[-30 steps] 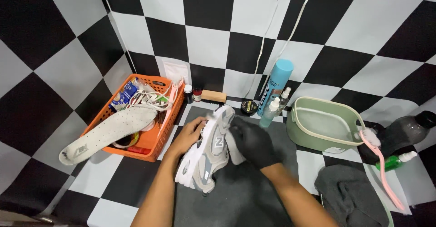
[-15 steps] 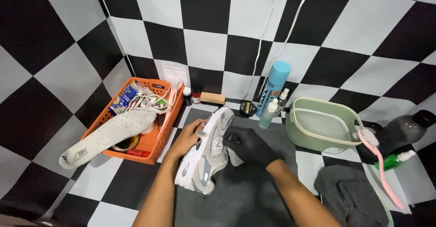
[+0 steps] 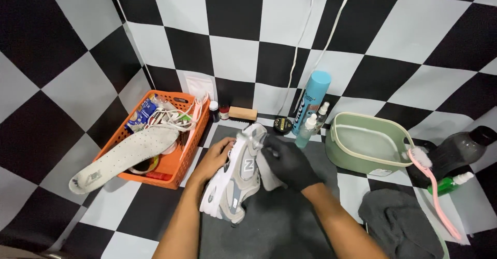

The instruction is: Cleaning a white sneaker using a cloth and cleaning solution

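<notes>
At centre of the dark grey mat (image 3: 279,222), you hold one grey and white sneaker (image 3: 235,178) tipped on its side, toe toward the far wall. Your bare left hand (image 3: 215,158) is curled against its sole side, gripping it. Your right hand (image 3: 287,160), in a black glove, presses a pale cloth (image 3: 266,168) against the upper, fingers closed on the cloth.

Count at left: one orange basket (image 3: 184,158) holding one white insole (image 3: 121,158) that juts out over its near edge, a tangle of laces and one blue packet (image 3: 141,115).

Count along the far wall: two small dark bottles (image 3: 218,110), one wooden brush (image 3: 243,114), one round black tin (image 3: 282,125), one tall blue can (image 3: 312,97) and two clear spray bottles (image 3: 309,127) just beside it.

Count at right: one green tub (image 3: 368,144), one pink brush (image 3: 432,181) leaning on its rim, one dark bottle (image 3: 463,147) lying down, one green spray bottle (image 3: 449,184) and one grey towel (image 3: 398,222).
</notes>
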